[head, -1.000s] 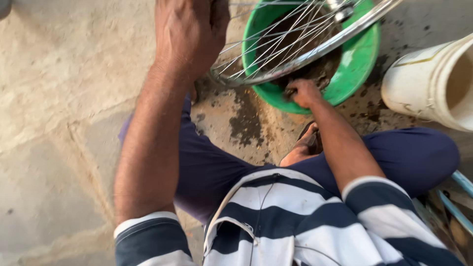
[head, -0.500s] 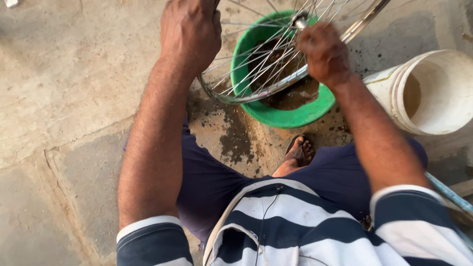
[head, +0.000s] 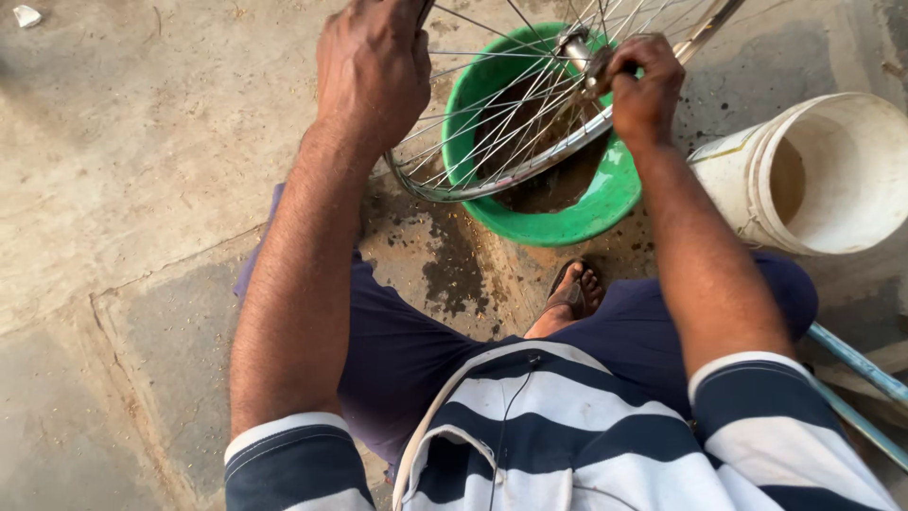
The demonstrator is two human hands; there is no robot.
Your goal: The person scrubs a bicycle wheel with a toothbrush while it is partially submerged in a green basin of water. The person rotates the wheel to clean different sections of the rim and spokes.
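A spoked metal bicycle wheel (head: 492, 175) is held over a green basin (head: 605, 203) of murky water. My left hand (head: 374, 66) grips the wheel's rim at the upper left. My right hand (head: 645, 87) is closed around the hub and axle (head: 577, 47) at the wheel's centre. The rim's lower edge hangs over the basin's near side. Part of the wheel runs out of view at the top.
A white plastic bucket (head: 823, 175) lies tilted at the right of the basin. Wet stains darken the concrete floor (head: 445, 265) in front of it. My sandalled foot (head: 572, 293) rests below the basin. A blue metal tube (head: 856, 364) crosses the lower right.
My right hand rose from the basin's rim to the wheel's hub. The view shifted, bringing the basin and bucket lower in the frame.
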